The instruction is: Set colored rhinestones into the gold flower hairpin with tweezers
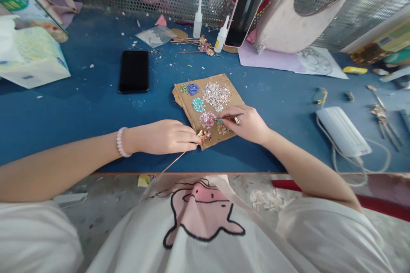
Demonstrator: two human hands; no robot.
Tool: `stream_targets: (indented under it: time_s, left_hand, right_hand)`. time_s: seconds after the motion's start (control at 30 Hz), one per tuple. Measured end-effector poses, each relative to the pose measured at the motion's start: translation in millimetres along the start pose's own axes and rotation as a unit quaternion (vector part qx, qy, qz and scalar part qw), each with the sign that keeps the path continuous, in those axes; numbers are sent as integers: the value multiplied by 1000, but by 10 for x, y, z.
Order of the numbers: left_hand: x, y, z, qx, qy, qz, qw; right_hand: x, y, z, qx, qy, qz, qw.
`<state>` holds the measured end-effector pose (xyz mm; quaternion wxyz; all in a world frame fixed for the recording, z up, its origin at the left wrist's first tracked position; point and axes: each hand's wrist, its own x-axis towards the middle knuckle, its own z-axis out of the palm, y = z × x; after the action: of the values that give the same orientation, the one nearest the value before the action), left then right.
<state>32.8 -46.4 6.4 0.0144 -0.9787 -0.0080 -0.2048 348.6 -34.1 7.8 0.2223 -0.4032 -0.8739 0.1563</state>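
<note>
Landmark: flat brown cardboard square (231,87) on the blue tabletop (99,111), bearing small heaps of coloured rhinestones (216,96). Left hand (168,137) at the cardboard's near left corner — fingers close together, pinching a gold-toned hairpin with a flower-shaped head (203,135); its thin stem slants toward the table's near edge. Right hand (248,123) over the cardboard's right side, fingers narrowed on a slim dark pointed tool (235,115), tip beside the pink heap. Beyond the cardboard: two small white-nozzled bottles (197,24), more gold-toned hairpins (192,41). Left of it — a black phone (134,71), lying flat.
</note>
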Motion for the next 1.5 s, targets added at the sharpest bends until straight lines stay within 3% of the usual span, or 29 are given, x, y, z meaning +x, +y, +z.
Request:
stream_targets:
  time_s: [0.2, 0.83, 1.27, 1.5]
  left_hand:
    - [-11, -11, 1, 3, -30, -8, 1000]
    - [-23, -29, 14, 4, -26, -1, 1000]
    - [-38, -22, 15, -25, -45, -27, 998]
    - [5, -18, 4, -21, -7, -14, 1000]
  right_hand:
    - [-10, -1, 10, 8, -2, 6, 1000]
    - [-16, -61, -8, 30, -15, 2, 999]
    - [-13, -55, 11, 19, 16, 20, 999]
    - [1, -48, 17, 14, 24, 33, 999]
